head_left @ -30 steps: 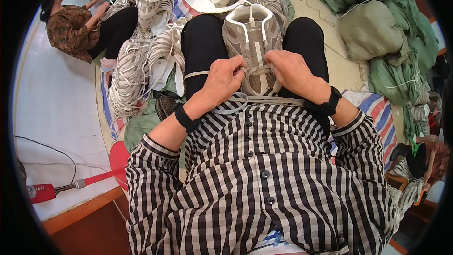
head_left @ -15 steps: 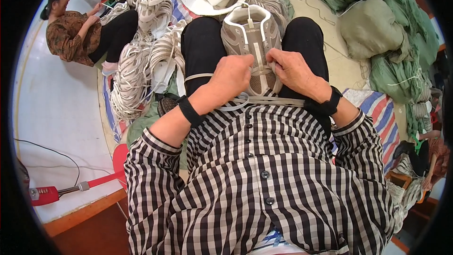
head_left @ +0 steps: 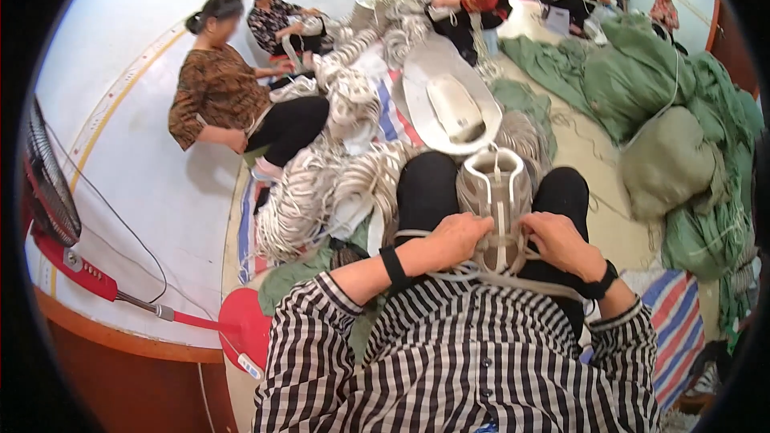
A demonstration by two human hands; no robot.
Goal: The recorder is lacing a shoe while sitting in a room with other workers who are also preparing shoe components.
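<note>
- Head view, nearest: a black-and-pale checked shirt [head_left: 473,353], its sleeves pushed back above two black wristbands [head_left: 395,267].
- Between the thighs of the black trousers [head_left: 429,192] stands a beige-and-brown shoe [head_left: 496,192], its white-edged opening facing away from the wearer. Any print on its tongue is too blurred to read.
- The left hand [head_left: 459,239] is at the shoe's left side, fingers curled in with little gap; I cannot tell whether the fingertips grip anything.
- The right hand [head_left: 565,242] is at the shoe's right side, thumb and forefinger nearly together, pinching a pale flat lace [head_left: 529,282], more of which trails across the lap below the shoe.
- Just beyond the shoe's opening, a whitish oval basin [head_left: 421,92] holds a pale moulded piece [head_left: 455,104].
- Left of the knees lie thick, pale corded bundles [head_left: 297,204]; to the right spreads a red, white and blue striped sheet [head_left: 672,329].
- Off to the left, a fan [head_left: 58,172] has a red round base [head_left: 245,313] with a small white device [head_left: 250,365] lying on it; its markings are too small to read.
- Green sacks [head_left: 670,164] heap up on the right.
- Farther off, a co-worker in a brown patterned top [head_left: 220,92] sits at the left, with others seated beyond; near them a yellow line [head_left: 120,92] carries tiny, illegible marks.
</note>
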